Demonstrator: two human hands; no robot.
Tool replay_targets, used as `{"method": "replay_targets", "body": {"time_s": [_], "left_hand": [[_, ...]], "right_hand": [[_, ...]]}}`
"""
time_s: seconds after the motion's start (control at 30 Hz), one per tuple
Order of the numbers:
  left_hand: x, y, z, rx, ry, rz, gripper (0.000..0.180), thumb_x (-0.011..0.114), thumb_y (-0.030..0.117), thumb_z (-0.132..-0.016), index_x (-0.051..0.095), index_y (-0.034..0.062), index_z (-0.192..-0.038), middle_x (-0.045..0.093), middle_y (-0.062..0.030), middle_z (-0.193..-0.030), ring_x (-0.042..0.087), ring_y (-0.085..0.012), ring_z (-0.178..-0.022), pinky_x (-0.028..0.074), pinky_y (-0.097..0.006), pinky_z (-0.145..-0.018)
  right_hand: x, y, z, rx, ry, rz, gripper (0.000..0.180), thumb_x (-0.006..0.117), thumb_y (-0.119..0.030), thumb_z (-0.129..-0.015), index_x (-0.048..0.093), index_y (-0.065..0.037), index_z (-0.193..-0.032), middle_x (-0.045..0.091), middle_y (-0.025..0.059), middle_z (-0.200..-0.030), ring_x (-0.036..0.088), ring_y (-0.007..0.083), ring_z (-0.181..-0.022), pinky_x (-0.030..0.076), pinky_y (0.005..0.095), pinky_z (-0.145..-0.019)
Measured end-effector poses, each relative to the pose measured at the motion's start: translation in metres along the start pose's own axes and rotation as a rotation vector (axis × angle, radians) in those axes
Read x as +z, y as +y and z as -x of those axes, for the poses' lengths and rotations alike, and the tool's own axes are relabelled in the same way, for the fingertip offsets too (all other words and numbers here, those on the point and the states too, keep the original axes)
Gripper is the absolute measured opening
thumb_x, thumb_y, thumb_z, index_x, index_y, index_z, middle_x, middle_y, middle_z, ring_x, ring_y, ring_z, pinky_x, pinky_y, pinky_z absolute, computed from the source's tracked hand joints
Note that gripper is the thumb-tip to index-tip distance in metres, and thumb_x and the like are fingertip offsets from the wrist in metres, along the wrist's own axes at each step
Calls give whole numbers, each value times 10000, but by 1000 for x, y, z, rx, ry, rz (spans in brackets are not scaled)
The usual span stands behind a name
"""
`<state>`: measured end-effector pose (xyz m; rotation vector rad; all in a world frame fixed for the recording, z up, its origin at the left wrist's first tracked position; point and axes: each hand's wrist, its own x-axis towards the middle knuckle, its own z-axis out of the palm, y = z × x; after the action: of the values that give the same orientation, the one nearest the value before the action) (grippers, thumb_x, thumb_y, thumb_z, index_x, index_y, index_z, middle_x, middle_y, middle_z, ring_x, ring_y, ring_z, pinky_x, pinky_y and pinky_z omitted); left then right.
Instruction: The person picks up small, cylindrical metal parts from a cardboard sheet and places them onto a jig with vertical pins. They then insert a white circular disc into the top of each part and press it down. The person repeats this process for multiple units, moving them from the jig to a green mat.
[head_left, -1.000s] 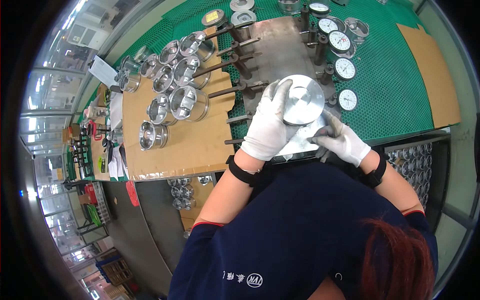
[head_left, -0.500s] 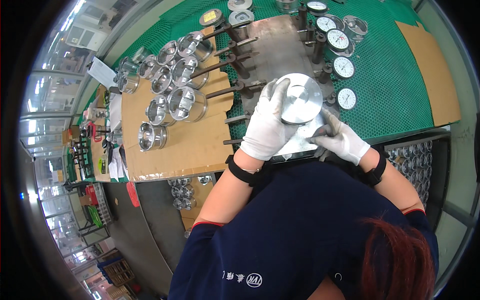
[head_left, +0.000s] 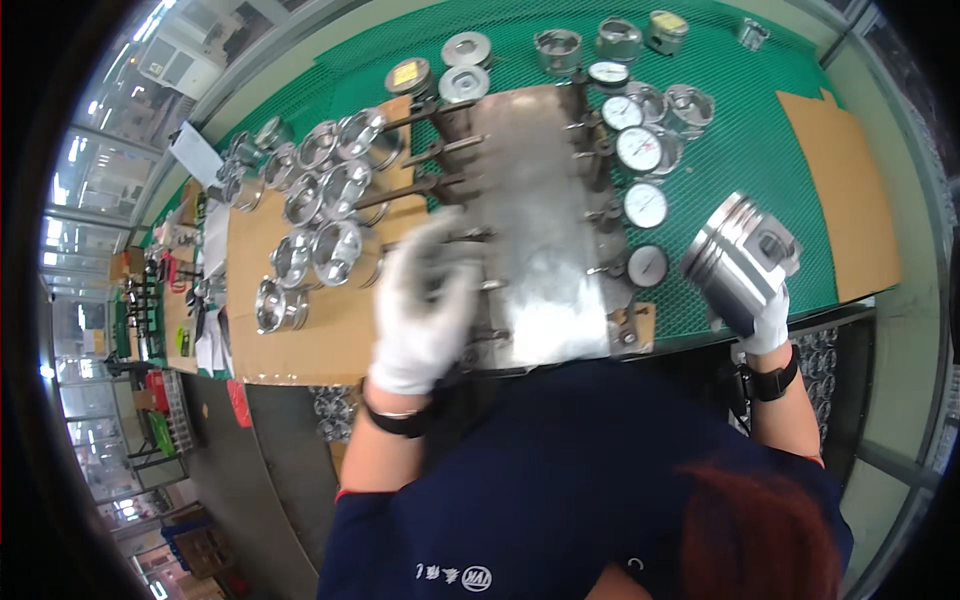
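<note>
My right hand [head_left: 769,322], in a white glove, grips a shiny metal piston [head_left: 738,262] at the right of the bench, above its front edge. The piston is tilted, with its ring grooves toward the upper left and its pin hole facing right. My left hand [head_left: 425,318], also gloved and smeared by motion, hangs over the left edge of the steel plate [head_left: 545,220]. Its thumb and fingers are curved apart with nothing between them. Dial gauges [head_left: 645,205] stand along the plate's right side, and dark clamp posts [head_left: 437,187] line its left side.
Several pistons [head_left: 345,250] stand on a cardboard sheet [head_left: 330,345] to the left. More pistons [head_left: 688,108] and round discs [head_left: 466,50] sit on the green mat [head_left: 735,150] at the back. Another cardboard piece [head_left: 850,200] lies at the far right.
Both hands were together on the piston over the plate. My left hand has let go and moved left; my right hand has carried the piston to the right and turned it on its side.
</note>
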<state>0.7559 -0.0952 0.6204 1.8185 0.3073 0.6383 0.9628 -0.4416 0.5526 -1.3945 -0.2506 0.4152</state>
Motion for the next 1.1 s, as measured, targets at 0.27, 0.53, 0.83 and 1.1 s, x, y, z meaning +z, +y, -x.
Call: {"method": "replay_targets", "body": {"time_s": [0.27,0.53,0.83,1.1], "left_hand": [[-125,-79,2,-119,137,-1104,507,725,166,-848,583,-73,-1272,644,-287,-1235,629,-424,-1118,496,-449,-993],[-124,-95,-15,-222,-28,-1410,335,808,265,-785,741,0,-979,727,-212,-895,677,-411,-945,532,-461,-886],[-105,-74,0,-482,71,-1482,471,700,354,-921,677,-16,-1211,725,-260,-883,711,-399,-829,565,-448,-789],[-141,-39,68,-826,589,-322,558,641,421,-952,675,-97,-1158,731,-161,-980,690,-220,-895,549,-350,-805]], "right_hand": [[-117,31,-152,407,331,126,388,479,-382,-1035,602,-26,-1127,682,109,-838,665,219,-627,520,334,-513],[-141,77,-303,543,390,197,341,452,-366,-1041,621,-93,-1156,693,94,-849,671,213,-612,546,323,-498],[-129,75,-293,331,307,-162,597,612,-431,-993,476,-23,-1406,617,232,-1238,688,319,-1016,589,402,-848],[-60,-14,-124,123,141,66,476,560,-281,-1045,517,-24,-1444,648,134,-1210,675,212,-1003,550,326,-888]]}}
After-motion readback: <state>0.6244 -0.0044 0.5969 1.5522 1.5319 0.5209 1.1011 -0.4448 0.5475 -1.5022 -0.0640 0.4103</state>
